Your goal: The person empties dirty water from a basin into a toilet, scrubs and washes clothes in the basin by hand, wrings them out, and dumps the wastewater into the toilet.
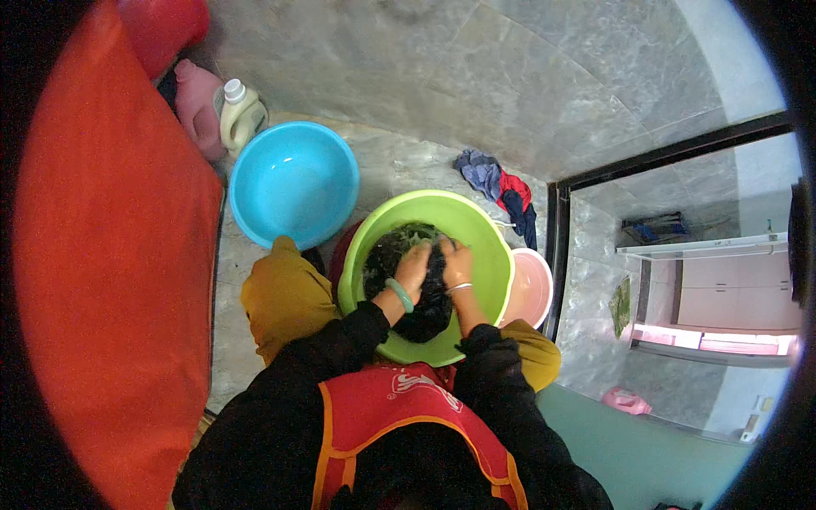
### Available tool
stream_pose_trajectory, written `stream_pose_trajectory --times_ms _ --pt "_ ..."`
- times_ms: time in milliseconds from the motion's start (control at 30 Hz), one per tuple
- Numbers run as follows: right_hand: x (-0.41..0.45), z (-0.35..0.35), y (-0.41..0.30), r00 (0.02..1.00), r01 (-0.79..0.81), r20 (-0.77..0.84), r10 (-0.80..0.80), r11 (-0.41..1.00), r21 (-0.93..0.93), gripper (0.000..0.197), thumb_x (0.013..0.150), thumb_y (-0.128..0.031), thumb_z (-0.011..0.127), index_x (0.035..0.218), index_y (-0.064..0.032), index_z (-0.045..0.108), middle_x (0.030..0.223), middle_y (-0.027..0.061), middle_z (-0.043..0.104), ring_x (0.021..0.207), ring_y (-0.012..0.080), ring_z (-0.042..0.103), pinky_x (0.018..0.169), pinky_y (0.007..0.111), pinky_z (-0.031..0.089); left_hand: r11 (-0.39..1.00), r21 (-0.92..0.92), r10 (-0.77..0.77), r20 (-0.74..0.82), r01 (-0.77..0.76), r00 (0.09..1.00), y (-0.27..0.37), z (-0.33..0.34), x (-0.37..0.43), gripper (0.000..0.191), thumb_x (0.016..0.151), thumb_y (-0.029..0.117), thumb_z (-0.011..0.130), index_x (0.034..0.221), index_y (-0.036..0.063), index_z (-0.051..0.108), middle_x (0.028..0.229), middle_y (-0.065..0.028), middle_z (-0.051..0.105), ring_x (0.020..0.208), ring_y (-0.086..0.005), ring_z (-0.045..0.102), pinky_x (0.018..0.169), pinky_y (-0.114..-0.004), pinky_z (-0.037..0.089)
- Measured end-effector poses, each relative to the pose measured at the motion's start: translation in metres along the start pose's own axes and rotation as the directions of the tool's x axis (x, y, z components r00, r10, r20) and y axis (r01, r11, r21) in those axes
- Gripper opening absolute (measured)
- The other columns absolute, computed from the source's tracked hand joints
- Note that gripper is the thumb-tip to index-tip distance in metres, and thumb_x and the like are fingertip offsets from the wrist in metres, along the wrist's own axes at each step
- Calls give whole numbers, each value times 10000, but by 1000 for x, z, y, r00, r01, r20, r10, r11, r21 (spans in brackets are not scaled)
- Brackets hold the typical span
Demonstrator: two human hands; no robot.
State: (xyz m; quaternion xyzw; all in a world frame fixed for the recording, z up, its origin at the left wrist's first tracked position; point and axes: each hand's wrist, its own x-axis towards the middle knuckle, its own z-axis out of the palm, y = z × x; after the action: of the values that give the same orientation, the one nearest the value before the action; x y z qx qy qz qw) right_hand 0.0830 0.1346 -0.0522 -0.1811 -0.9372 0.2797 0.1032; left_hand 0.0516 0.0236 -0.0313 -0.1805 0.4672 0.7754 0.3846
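Observation:
A lime-green plastic basin (486,268) stands between my knees with wet black cloth (421,322) in it. My left hand (413,271), with a jade-green bangle (400,295) at its wrist, grips the cloth near the middle of the basin. Close beside it, my right hand (456,262) also holds the cloth and wears a thin silvery bracelet (459,287). Both hands look slightly blurred, and some fingertips are hidden in the dark folds.
A blue basin (296,185) stands at the upper left, beside a cream detergent bottle (243,118) and a pink one (199,111). Right of the green basin are a pink basin (532,290) and crumpled clothes (488,175). Red fabric (121,268) hangs along the left; a black frame (558,255) borders the right.

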Motion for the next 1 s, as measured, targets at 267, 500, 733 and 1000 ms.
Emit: stream_pose_trajectory --times_ms 267,500,733,1000 --pt "-13 -32 111 710 -280 498 497 849 -448 397 810 -269 502 1127 -33 468 1016 221 538 950 350 509 816 401 402 887 361 239 178 -289 955 -16 -12 38 490 824 197 526 1262 104 326 941 -114 495 826 -205 508 710 -343 445" --pt "4 28 41 893 5 403 201 891 -454 609 779 -396 527 1294 -191 273 1299 194 285 1096 375 401 878 438 360 731 654 29 -313 193 949 -60 -60 60 630 796 197 519 1302 29 183 1276 -273 224 1130 -418 320 944 -444 310" --pt "11 56 57 560 13 802 206 966 -258 538 768 -224 546 1257 -156 333 1070 176 538 981 328 515 842 395 402 829 559 287 -383 -28 878 -54 -64 66 645 805 200 499 1305 7 141 1310 -239 189 1186 -395 234 959 -466 275" --pt "2 32 8 788 -191 602 129 981 40 439 751 -335 569 1038 -8 515 1020 249 522 894 375 531 764 384 432 945 -257 -241 -138 200 961 -48 -60 66 628 833 360 451 1332 106 166 1334 -164 208 1163 -317 323 905 -419 336"
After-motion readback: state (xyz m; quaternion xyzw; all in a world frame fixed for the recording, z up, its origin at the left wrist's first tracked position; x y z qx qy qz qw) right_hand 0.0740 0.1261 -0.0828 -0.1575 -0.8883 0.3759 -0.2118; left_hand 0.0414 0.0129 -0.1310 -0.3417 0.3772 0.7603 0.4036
